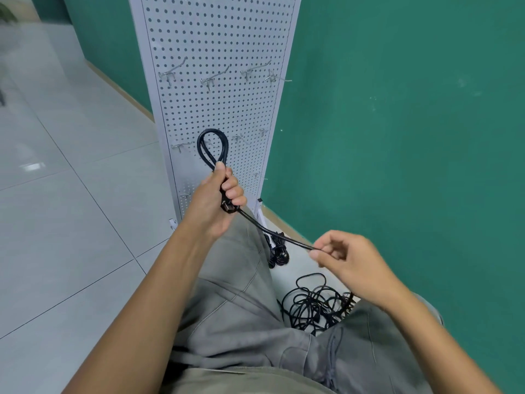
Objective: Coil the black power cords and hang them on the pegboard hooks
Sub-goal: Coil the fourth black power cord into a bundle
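Before the pegboard (216, 52), the left hand (216, 203) grips a looped black cord (211, 146) — the right hand (346, 260) pinches its taut tail.

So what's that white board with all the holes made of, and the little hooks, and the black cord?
The pegboard looks like white-painted sheet metal, thin and smooth, though it could be plastic. The hooks look like bare steel wire, silvery and shiny. The black cord seems rubber or plastic coated: matte, bending into a smooth loop.

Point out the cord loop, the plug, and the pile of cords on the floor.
cord loop (212, 137), head view, top of the loop above the left hand.
plug (229, 207), head view, its end below the fingers.
pile of cords (315, 305), head view, middle of the tangle.
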`<action>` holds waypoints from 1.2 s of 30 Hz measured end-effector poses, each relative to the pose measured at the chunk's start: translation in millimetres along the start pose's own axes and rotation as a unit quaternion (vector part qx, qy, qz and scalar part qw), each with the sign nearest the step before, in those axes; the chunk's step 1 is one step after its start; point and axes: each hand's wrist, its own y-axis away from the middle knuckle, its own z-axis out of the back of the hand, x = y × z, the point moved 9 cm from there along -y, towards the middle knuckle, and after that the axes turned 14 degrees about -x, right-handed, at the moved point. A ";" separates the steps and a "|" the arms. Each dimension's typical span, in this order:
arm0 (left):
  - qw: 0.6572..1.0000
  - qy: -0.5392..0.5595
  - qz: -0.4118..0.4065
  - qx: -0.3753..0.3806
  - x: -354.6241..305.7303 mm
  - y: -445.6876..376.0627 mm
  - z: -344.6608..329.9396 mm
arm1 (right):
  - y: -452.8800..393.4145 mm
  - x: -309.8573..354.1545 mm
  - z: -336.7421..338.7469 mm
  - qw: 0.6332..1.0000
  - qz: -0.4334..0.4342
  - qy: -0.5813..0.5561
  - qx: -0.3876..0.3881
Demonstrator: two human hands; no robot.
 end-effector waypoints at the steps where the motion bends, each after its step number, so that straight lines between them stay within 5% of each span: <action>1: 0.999 -0.048 -0.019 -0.003 1.5 -0.5 1.1 | -2.2 3.9 10.8 1.000 0.012 0.019 -0.018; 9: 0.963 -0.267 0.002 0.048 53.2 20.3 -17.5 | -20.8 76.9 76.2 0.960 0.134 0.141 -0.203; 13: 0.947 -0.309 0.024 0.089 81.9 34.9 -29.3 | -25.4 100.2 82.0 0.932 0.169 0.227 -0.227; 23: 0.864 -0.423 0.021 0.272 115.7 75.0 -58.4 | -30.3 119.4 44.6 0.920 0.293 0.250 -0.077; 29: 0.836 -0.478 0.001 0.268 115.9 79.9 -61.4 | -37.2 120.0 67.6 0.895 0.247 0.331 -0.167; 32: 0.807 -0.518 -0.072 0.274 106.9 80.9 -67.8 | -44.6 111.5 81.9 0.916 0.196 0.296 -0.186; 36: 0.851 -0.446 -0.053 0.273 108.0 83.4 -70.6 | -49.9 99.9 89.9 0.959 0.135 0.196 -0.151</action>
